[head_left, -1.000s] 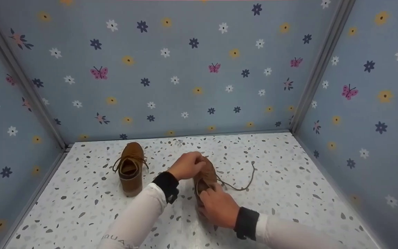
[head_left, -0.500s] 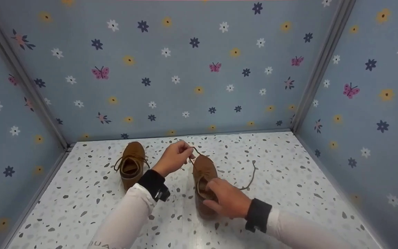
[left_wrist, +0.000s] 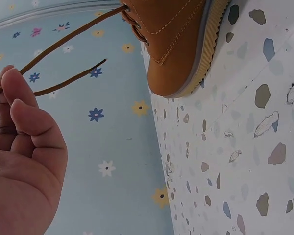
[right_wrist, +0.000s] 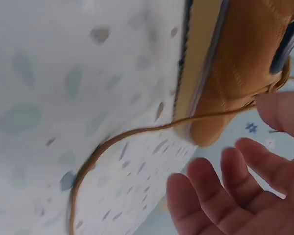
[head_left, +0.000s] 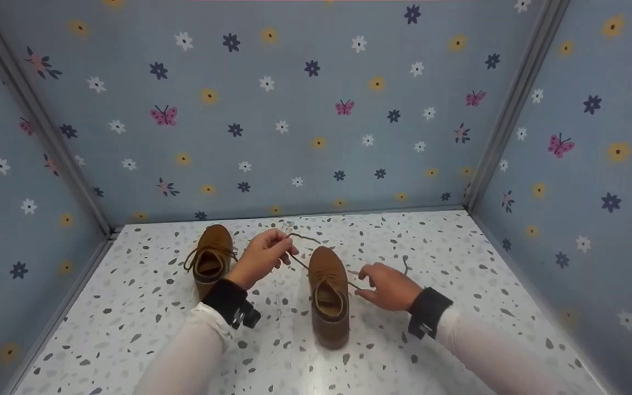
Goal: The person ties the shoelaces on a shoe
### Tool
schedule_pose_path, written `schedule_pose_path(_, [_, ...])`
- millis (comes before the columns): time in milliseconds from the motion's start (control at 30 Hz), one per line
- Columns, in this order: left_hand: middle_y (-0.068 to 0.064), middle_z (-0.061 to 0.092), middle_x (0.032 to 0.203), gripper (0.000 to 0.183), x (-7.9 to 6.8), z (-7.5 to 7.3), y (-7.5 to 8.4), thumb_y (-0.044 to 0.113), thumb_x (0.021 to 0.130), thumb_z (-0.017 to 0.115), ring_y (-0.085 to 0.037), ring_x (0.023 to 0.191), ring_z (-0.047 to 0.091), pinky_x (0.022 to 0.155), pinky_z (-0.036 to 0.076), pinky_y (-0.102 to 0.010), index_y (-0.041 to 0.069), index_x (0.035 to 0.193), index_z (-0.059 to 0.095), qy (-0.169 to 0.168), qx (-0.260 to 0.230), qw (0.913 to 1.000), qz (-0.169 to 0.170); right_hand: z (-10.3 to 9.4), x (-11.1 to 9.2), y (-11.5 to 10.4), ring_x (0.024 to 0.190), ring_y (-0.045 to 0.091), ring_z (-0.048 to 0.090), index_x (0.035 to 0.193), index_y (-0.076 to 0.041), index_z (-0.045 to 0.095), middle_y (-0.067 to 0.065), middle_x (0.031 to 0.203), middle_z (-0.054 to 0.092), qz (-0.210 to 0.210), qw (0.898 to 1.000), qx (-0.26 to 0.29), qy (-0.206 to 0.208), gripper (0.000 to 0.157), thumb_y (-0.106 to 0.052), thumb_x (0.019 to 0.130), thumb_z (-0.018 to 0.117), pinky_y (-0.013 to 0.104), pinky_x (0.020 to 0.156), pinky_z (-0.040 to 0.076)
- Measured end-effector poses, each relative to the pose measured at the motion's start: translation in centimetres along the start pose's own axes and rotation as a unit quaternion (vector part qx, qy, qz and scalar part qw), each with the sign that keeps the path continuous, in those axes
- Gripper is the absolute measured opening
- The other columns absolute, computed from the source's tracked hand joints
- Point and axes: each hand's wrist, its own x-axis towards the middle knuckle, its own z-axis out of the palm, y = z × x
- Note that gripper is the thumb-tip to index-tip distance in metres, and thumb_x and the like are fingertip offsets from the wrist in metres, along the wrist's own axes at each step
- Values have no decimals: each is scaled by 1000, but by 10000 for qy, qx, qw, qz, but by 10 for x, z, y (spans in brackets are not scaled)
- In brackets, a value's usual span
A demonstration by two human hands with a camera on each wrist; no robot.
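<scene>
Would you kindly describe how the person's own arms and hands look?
Long off-white fabric sleeves reach wide black wristbands, one on each wrist, each with a small dark attachment. The left hand and right hand are ungloved.

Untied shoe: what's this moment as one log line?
left grip: pinches lace; right grip: spread near lace; untied shoe: upright between grips; other shoe: upright at left
</scene>
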Motion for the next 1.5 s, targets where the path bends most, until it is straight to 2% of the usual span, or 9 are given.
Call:
schedule_pose_path(133, [-6, 77, 97, 17, -1, -2, -5, 22, 108, 57, -15, 78, 67, 65, 50, -23, 7, 101, 60, 218, -63, 9997, -87, 3, 4, 15, 87, 21, 65, 122, -5, 68, 13, 105, 72, 23, 9988, -368, -334, 35, -23, 94, 78, 42, 79, 57])
schedule_pose_path(267, [-12, 77, 100, 14, -1, -4, -10, 19, 107, 60, -16, 79, 69, 66, 51, -24, 7, 100, 62, 456, 8, 9989, -50, 6, 6, 26, 92, 26, 70, 117, -5, 70, 14, 109, 75, 20, 9979, -480, -429, 31, -21, 92, 78, 46, 85, 58])
schedule_pose_path(433, [-13, 78, 101, 14, -2, -6, -13, 19, 106, 61, -17, 79, 69, 71, 54, -28, 7, 99, 64, 740, 309, 9967, -114, 11, 7, 33, 92, 25, 71, 107, -9, 74, 9, 103, 77, 127, 9971, -467, -594, 18, -19, 92, 78, 46, 87, 58])
schedule_pose_path(600, [-15, 78, 103, 16, -3, -7, -16, 20, 106, 61, -20, 81, 72, 77, 57, -32, 6, 102, 65, 981, 547, 9935, -196, 19, 3, 36, 86, 24, 71, 96, -12, 76, 5, 92, 77, -56, 9967, -661, -472, 5, -15, 92, 78, 44, 82, 58])
schedule_pose_path(767, [-13, 80, 102, 17, -4, -8, -23, 21, 107, 59, -21, 82, 75, 88, 60, -43, 4, 106, 65, 1139, 608, 9907, -427, 22, 1, 37, 82, 25, 71, 97, -14, 74, 5, 91, 77, -38, 9959, -846, -309, 5, -14, 93, 76, 43, 78, 58])
schedule_pose_path(833, [-12, 80, 101, 18, -4, -8, -25, 21, 107, 59, -20, 79, 76, 87, 59, -43, 4, 106, 65, 1164, 659, 9896, -521, 21, 2, 38, 81, 24, 71, 98, -14, 73, 5, 91, 77, 48, 9962, -831, -239, 6, -13, 93, 75, 43, 77, 58])
schedule_pose_path(1133, [-10, 81, 99, 22, -1, -5, -32, 25, 107, 59, -14, 73, 74, 79, 56, -30, 4, 109, 66, 1236, 818, 9855, -830, 4, 12, 37, 66, 12, 64, 97, -10, 69, 4, 86, 75, 460, 9985, 191, 239, 6, -7, 92, 69, 34, 66, 55])
schedule_pose_path(1367, [-8, 81, 98, 26, 0, -3, -35, 28, 106, 61, -14, 72, 74, 75, 52, -29, 3, 111, 69, 1301, 1019, 9818, -937, -4, 18, 36, 97, 19, 74, 103, -12, 70, 6, 103, 77, 733, 9927, 768, 566, 10, -9, 94, 66, 42, 86, 61])
schedule_pose_path(1500, [-8, 81, 97, 26, 0, -2, -36, 29, 105, 62, -14, 71, 75, 72, 51, -28, 5, 109, 71, 1342, 1053, 9804, -990, -6, 21, 36, 103, 23, 75, 107, -12, 73, 6, 108, 77, 822, 9872, 1112, 799, 12, -11, 97, 65, 44, 91, 60])
